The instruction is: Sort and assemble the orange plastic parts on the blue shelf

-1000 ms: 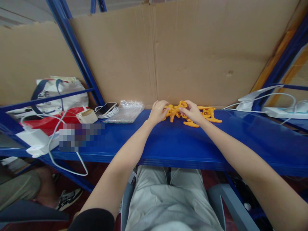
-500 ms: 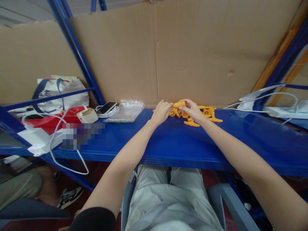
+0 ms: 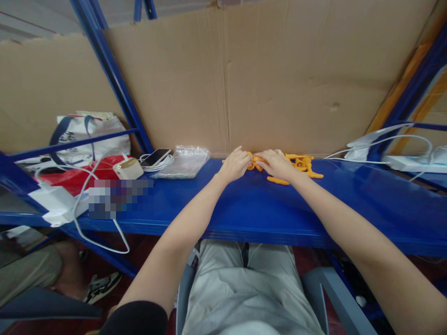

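Note:
A heap of small orange plastic parts (image 3: 301,165) lies at the back of the blue shelf (image 3: 244,204), against the cardboard wall. My left hand (image 3: 234,165) rests at the heap's left end, fingers curled on an orange part (image 3: 257,159). My right hand (image 3: 275,164) meets it from the right, fingers curled down over the same part and the pieces below. Both hands press together low on the shelf. Most of the held part is hidden by my fingers.
A clear plastic bag (image 3: 183,161) and a phone (image 3: 154,157) on coiled white cable lie left of the heap. Farther left are a white charger (image 3: 56,204), a red item and a tote bag (image 3: 84,135). White cables and a power strip (image 3: 401,163) sit right.
My right hand held an orange part raised above the heap; it has come down onto the pile, and my left hand has closed in to meet it.

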The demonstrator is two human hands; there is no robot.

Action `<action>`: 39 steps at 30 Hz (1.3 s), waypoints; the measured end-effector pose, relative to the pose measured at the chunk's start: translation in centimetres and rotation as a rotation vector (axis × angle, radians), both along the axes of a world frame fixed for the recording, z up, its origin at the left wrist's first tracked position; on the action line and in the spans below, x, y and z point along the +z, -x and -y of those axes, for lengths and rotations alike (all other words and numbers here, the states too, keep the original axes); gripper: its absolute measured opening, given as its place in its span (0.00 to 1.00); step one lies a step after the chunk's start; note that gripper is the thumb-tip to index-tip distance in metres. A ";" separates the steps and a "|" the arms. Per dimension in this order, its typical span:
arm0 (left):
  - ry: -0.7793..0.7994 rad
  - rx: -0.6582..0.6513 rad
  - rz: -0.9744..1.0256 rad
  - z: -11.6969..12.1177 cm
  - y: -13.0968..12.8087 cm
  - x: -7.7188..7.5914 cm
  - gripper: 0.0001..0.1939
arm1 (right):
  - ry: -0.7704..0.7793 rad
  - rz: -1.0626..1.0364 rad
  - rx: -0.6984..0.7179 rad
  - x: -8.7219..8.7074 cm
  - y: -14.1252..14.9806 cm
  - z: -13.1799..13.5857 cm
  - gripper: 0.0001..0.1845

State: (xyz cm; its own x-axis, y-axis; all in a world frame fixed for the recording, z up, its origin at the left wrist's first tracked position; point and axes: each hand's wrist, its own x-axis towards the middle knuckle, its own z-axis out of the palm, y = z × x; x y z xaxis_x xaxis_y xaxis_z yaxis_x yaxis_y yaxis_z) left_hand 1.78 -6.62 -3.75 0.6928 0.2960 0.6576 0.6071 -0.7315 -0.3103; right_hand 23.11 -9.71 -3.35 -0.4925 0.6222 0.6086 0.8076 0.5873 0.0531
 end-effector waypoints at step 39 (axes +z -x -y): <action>0.028 -0.004 0.062 0.3 -0.2 -0.2 0.11 | -0.125 0.190 -0.123 0.4 1.3 1.2 0.17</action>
State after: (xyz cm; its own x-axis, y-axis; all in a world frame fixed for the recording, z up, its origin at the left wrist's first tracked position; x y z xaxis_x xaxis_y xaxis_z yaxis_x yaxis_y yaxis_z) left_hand 2.00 -6.91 -3.93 0.6520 0.3121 0.6910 0.6215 -0.7421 -0.2512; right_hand 21.81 -10.92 -2.97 -0.5307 0.6100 0.5884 0.8411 0.4648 0.2767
